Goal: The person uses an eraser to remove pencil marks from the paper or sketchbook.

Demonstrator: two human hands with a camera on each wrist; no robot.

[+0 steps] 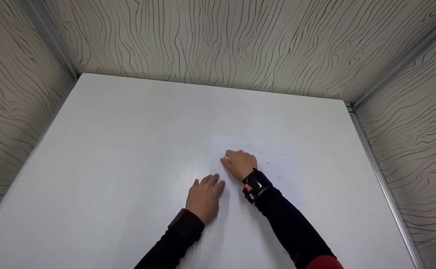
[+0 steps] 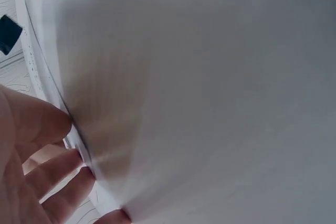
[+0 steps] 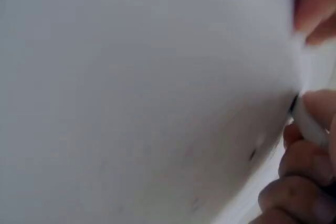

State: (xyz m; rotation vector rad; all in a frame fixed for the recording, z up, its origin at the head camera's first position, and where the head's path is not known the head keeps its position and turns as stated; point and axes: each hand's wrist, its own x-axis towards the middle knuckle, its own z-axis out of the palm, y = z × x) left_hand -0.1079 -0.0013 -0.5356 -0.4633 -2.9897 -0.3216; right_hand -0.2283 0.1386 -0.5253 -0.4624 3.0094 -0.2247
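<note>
A white sheet of paper (image 1: 274,145) lies on the white table, with faint grey pencil strokes near its top and several dark crumbs scattered to the right. My right hand (image 1: 241,163) is over the sheet's upper left part and pinches a small white eraser (image 3: 311,123) between thumb and curled fingers. The eraser's end is dark and touches the paper; most of it is hidden by the fingers. Below and to the left, my left hand (image 1: 204,197) rests with spread, fairly straight fingers at the sheet's left edge. In the left wrist view its fingertips (image 2: 118,216) press down on the surface.
The white tabletop (image 1: 128,142) extends widely around the paper. Wood-grain patterned panels (image 1: 210,41) rise behind it and at both sides, with grey metal strips (image 1: 386,74) at the corners. Dark bands are worn on both wrists.
</note>
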